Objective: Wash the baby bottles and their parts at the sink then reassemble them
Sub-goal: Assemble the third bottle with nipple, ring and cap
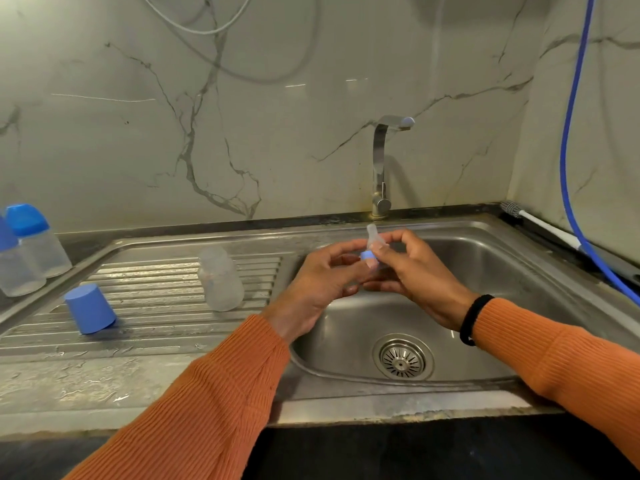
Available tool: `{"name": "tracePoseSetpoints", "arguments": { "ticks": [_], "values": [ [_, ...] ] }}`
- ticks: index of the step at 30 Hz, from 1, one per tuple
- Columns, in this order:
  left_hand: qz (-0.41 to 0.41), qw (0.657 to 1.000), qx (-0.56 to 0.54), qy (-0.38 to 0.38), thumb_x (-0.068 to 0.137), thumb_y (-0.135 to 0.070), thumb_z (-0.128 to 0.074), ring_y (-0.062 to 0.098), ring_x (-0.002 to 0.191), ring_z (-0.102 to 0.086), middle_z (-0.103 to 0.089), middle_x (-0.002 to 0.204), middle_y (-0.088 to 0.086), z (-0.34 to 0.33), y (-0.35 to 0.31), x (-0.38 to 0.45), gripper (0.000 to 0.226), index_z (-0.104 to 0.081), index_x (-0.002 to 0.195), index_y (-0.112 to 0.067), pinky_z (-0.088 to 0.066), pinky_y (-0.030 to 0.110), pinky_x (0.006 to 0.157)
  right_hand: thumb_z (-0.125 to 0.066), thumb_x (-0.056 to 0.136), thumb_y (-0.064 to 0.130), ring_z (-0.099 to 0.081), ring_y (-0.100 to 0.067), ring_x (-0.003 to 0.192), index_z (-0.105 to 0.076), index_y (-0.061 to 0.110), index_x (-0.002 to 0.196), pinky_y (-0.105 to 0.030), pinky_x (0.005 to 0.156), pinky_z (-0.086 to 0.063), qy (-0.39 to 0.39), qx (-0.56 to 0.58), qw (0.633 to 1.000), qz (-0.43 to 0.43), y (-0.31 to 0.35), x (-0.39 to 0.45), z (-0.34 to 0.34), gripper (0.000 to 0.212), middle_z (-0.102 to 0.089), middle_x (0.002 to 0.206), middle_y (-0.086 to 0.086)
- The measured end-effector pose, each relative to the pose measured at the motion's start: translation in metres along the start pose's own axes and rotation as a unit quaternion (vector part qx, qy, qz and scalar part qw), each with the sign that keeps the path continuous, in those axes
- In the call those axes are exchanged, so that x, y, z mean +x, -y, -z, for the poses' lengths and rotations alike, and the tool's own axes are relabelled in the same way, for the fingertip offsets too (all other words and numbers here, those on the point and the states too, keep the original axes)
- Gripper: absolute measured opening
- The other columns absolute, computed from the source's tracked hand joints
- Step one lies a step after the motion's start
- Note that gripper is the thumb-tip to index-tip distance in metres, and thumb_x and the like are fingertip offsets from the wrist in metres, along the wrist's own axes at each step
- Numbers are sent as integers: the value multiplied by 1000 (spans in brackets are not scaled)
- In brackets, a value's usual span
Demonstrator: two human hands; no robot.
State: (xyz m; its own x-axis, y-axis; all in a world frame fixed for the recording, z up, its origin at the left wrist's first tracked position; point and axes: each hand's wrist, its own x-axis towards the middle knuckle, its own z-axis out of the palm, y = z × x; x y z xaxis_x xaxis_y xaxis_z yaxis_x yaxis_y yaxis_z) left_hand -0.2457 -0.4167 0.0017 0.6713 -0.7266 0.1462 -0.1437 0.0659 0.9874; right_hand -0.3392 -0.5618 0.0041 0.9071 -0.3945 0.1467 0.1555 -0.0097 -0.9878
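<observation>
Over the sink basin both my hands meet around a small bottle top. My left hand grips a blue collar ring. My right hand pinches the clear silicone nipple that sticks up out of the ring. On the ribbed drainboard an open clear bottle stands upright, and a blue cap sits upside down to its left. Two capped bottles stand at the far left edge.
A chrome tap rises behind the basin; no water runs. The drain strainer is at the basin's bottom. A bottle brush lies on the back right ledge, and a blue hose hangs down the right wall.
</observation>
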Motion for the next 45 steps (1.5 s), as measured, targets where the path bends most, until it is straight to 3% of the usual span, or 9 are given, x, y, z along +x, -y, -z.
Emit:
{"name": "tracePoseSetpoints", "arguments": {
  "ticks": [6, 9, 14, 19, 23, 31, 35, 40, 45],
  "values": [
    [-42, 983, 156, -87, 73, -59, -80, 13, 102, -72, -76, 107, -7, -3, 17, 9, 52, -73, 119, -36, -59, 42, 94, -58, 105, 25, -75, -31, 104, -51, 12, 128, -45, 87, -63, 15, 81, 994, -71, -1, 1, -5, 27, -71, 121, -18],
    [-40, 981, 165, -92, 77, -40, -87, 9, 102, -72, -76, 109, -6, 0, 18, 10, 49, -73, 123, -28, -58, 39, 97, -57, 105, 29, -75, -24, 104, -52, 15, 130, -43, 89, -63, 14, 59, 996, -60, -1, 1, -5, 29, -72, 121, -12],
    [11, 994, -1, -111, 88, -19, -80, 19, 106, -71, -76, 112, 4, -2, 4, 6, 36, -70, 123, -15, -56, 33, 93, -64, 101, 33, -75, -18, 102, -58, 21, 125, -43, 90, -62, -48, -35, 998, 34, 0, 7, 0, 27, -73, 117, -5],
    [175, 943, -252, -131, 89, -16, -77, 32, 111, -71, -75, 114, 20, 6, -10, 2, 34, -69, 120, -7, -54, 45, 102, -76, 91, 42, -70, -5, 91, -70, 32, 111, -25, 78, -61, -48, -282, 945, 157, 0, 5, 8, 23, -72, 100, 10],
    [179, 949, -243, -89, 80, -21, -83, 29, 101, -74, -76, 113, 15, 7, -9, 1, 45, -72, 122, -9, -58, 45, 95, -79, 88, 33, -67, -2, 79, -62, 29, 113, -20, 71, -59, -58, -378, 906, 184, 0, 0, 1, 30, -68, 91, 11],
    [192, 957, -196, -93, 81, -23, -83, 32, 111, -71, -77, 111, 10, 3, 0, 3, 39, -74, 118, -12, -59, 42, 87, -80, 88, 32, -66, -1, 80, -64, 24, 93, -23, 74, -59, -98, -363, 902, 213, -1, -1, 3, 19, -69, 86, 10],
    [208, 950, -219, -83, 82, -26, -82, 27, 97, -73, -77, 115, 9, 1, -5, 1, 42, -73, 121, -11, -56, 43, 95, -80, 88, 27, -68, -2, 82, -62, 22, 101, -24, 73, -61, -92, -345, 900, 249, 0, -2, -2, 22, -68, 89, 10],
    [213, 949, -218, -78, 81, -31, -83, 27, 111, -72, -77, 112, 8, 1, -5, 0, 44, -73, 119, -11, -55, 45, 99, -77, 90, 27, -66, -4, 87, -65, 21, 109, -26, 76, -61, -82, -391, 871, 287, -2, -2, -3, 23, -65, 99, 10],
    [209, 950, -223, -72, 83, -36, -81, 27, 113, -71, -78, 111, 7, 2, -7, -1, 47, -71, 123, -12, -53, 46, 101, -77, 91, 32, -61, 0, 95, -69, 23, 114, -6, 76, -52, -72, -375, 883, 274, -5, 0, -2, 26, -53, 111, 8]
  ]
}}
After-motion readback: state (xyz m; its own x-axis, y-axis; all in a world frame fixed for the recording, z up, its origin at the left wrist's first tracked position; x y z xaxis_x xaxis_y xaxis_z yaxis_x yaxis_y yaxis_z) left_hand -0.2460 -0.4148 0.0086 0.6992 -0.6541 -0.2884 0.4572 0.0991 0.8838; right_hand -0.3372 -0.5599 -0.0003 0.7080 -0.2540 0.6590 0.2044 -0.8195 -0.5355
